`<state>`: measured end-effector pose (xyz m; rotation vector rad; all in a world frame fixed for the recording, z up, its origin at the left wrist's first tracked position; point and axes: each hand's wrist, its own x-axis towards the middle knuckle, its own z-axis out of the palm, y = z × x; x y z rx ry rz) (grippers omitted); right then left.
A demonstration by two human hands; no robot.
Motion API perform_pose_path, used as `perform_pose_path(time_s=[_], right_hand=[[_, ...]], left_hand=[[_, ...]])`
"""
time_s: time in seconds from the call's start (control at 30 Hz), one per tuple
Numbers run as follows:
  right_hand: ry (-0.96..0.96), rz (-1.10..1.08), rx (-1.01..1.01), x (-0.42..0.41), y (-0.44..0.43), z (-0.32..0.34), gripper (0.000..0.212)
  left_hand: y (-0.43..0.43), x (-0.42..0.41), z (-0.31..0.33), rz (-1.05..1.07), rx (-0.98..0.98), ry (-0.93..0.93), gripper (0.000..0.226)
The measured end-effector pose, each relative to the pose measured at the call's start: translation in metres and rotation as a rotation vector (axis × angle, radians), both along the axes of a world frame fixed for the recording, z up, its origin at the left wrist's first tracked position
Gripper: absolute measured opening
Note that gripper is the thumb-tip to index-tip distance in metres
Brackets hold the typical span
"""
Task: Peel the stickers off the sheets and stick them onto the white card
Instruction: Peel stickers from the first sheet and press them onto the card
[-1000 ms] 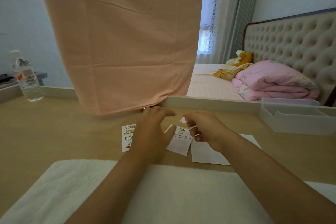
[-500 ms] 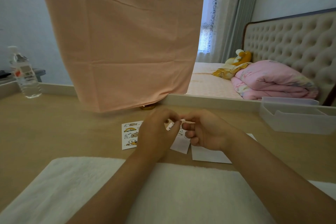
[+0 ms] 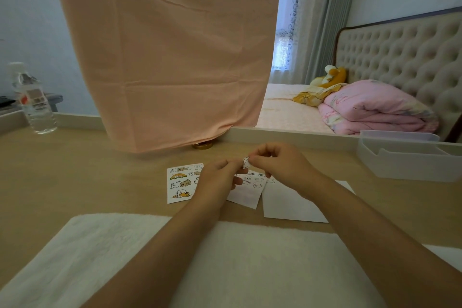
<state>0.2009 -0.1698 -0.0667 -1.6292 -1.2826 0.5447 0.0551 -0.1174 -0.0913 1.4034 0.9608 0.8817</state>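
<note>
Where clock directions are given, 12 o'clock points away from the person across the table [image 3: 75, 170].

Count: two sticker sheets, one white card, one loose sticker, two hands.

- The loose sticker [image 3: 246, 162] is a small white cartoon animal with a dark outline. It is raised clear of the table, above the 12 o'clock edge of the middle sheet.
- The right hand [image 3: 282, 170] pinches the sticker between thumb and forefinger, with the other fingers curled.
- The left hand [image 3: 217, 180] has its fingers curled, with the tips at the sticker's 9 o'clock side. Whether it grips the sticker, the sheet beneath or nothing cannot be told.
- The left sheet [image 3: 181, 182] lies flat at 9 o'clock of the hands and carries brown, orange and white animal figures.
- The middle sheet [image 3: 250, 187] lies under the hands, with outline figures on its far half and its near half blank.
- The white card [image 3: 287, 205] lies just beside the middle sheet at its 3 o'clock and is partly covered by the right forearm. The visible part is plain.

Other items: one white towel [image 3: 225, 257] at 6 o'clock, one water bottle [image 3: 35, 105] at 10 o'clock, one clear plastic tray [image 3: 410, 157] at 2 o'clock, and one peach cloth [image 3: 170, 57] hanging at 12 o'clock
</note>
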Motion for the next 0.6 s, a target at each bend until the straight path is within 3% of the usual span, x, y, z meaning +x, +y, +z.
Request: perform_pose_path(time_s=[0.27,0.4,0.5,0.6], right_hand=[[-0.241,0.031,0.072,0.007,0.002,-0.004,0.007],[-0.351,0.027,0.083,0.012,0.003,-0.005,0.003],[-0.375,0.035,0.095,0.016,0.003,-0.007,0.020],[-0.413,0.043,0.113,0.018,0.003,-0.007,0.008]], left_hand=[[0.004,0.003,0.006,-0.008,-0.207,-0.053,0.019],[0.003,0.002,0.007,-0.009,-0.193,-0.054,0.022],[0.004,0.004,0.009,0.010,-0.200,-0.031,0.019],[0.005,0.007,0.008,0.011,-0.177,-0.012,0.020]])
